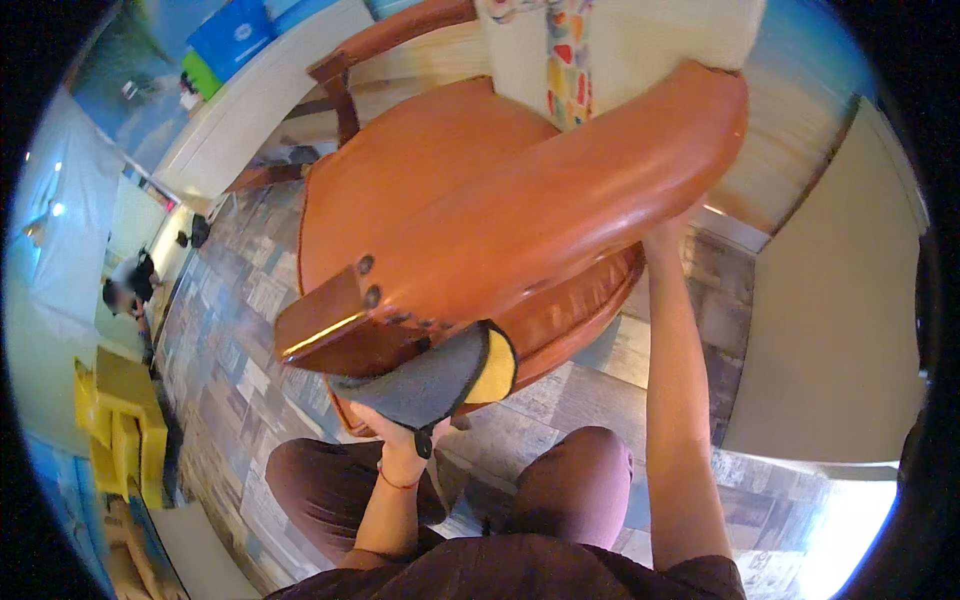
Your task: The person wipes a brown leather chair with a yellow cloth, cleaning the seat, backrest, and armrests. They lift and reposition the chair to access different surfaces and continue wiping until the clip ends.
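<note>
A chair with brown leather upholstery [427, 180] and wooden armrests stands in front of me. Its padded arm [540, 202] runs diagonally across the view, with dark studs near its wooden end [322, 322]. My left hand [401, 439] holds a grey and yellow cloth mitt or pad [435, 375] against the underside of that wooden end; most of its fingers are hidden by the cloth. My right hand [671, 225] reaches to the far underside of the padded arm and touches it there, its fingers hidden behind the leather.
Beyond the chair is a pale counter or wall panel [645, 67] with a colourful patterned strip. A beige panel [832, 300] stands at the right. Yellow plastic furniture [127, 427] is at the left. Farther off, a person [131, 285] is low near the wall. The floor has wood-look planks [240, 330].
</note>
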Demonstrator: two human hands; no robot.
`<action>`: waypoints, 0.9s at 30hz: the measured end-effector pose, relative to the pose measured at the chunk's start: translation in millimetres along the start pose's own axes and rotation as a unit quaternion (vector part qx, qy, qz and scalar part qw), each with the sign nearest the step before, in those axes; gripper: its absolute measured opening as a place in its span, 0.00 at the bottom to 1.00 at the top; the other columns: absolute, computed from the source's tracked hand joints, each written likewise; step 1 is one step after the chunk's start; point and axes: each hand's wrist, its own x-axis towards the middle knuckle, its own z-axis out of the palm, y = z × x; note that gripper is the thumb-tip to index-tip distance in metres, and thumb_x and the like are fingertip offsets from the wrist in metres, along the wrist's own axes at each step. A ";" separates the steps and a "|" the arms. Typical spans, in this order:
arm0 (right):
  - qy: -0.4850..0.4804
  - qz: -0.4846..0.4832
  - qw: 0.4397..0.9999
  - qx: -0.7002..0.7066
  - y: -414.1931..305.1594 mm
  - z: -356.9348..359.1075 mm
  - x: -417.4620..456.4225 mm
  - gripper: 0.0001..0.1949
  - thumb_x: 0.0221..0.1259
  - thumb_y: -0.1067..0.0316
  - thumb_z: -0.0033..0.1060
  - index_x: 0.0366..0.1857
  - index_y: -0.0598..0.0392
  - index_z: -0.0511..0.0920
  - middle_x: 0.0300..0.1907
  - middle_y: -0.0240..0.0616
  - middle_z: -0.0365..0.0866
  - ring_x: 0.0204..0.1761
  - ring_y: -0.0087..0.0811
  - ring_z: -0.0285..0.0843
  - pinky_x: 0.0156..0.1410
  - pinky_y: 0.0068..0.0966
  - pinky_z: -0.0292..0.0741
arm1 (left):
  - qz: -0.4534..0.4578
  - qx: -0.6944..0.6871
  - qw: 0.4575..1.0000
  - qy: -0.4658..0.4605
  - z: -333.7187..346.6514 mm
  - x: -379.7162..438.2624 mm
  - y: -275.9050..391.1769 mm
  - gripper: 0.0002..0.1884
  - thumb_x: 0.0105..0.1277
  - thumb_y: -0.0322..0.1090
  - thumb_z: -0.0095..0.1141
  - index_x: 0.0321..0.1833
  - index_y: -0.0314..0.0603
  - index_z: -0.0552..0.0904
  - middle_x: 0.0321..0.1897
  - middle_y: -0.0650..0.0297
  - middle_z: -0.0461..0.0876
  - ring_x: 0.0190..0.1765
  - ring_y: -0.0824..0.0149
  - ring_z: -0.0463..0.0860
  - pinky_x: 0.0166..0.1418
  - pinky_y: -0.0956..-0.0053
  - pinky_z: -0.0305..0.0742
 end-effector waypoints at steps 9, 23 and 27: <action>0.044 0.006 0.995 -0.094 -38.7 -47.8 -39.7 0.31 0.59 0.63 0.76 0.64 0.61 0.70 0.59 0.47 0.78 0.62 0.43 0.76 0.67 0.39 0.72 | -0.035 0.012 0.993 0.110 -43.9 -4.0 -20.9 0.33 0.78 0.59 0.45 0.73 0.41 0.68 0.68 0.57 0.75 0.67 0.56 0.76 0.75 0.58 0.67; -0.006 -0.093 0.973 -0.210 -117.1 -51.9 -114.2 0.31 0.59 0.77 0.74 0.66 0.62 0.67 0.62 0.48 0.74 0.61 0.43 0.73 0.70 0.41 0.69 | 0.493 0.341 0.800 0.031 36.9 176.5 15.0 0.26 0.79 0.54 0.47 0.70 0.45 0.75 0.63 0.55 0.81 0.61 0.56 0.81 0.69 0.60 0.74; -0.268 -0.222 0.924 -0.156 -171.8 -46.0 -126.0 0.22 0.52 0.77 0.75 0.53 0.57 0.80 0.49 0.45 0.84 0.55 0.47 0.81 0.68 0.43 0.73 | 0.587 0.365 0.702 -0.170 94.0 178.1 22.1 0.22 0.75 0.48 0.52 0.66 0.46 0.78 0.60 0.56 0.83 0.60 0.55 0.82 0.67 0.59 0.75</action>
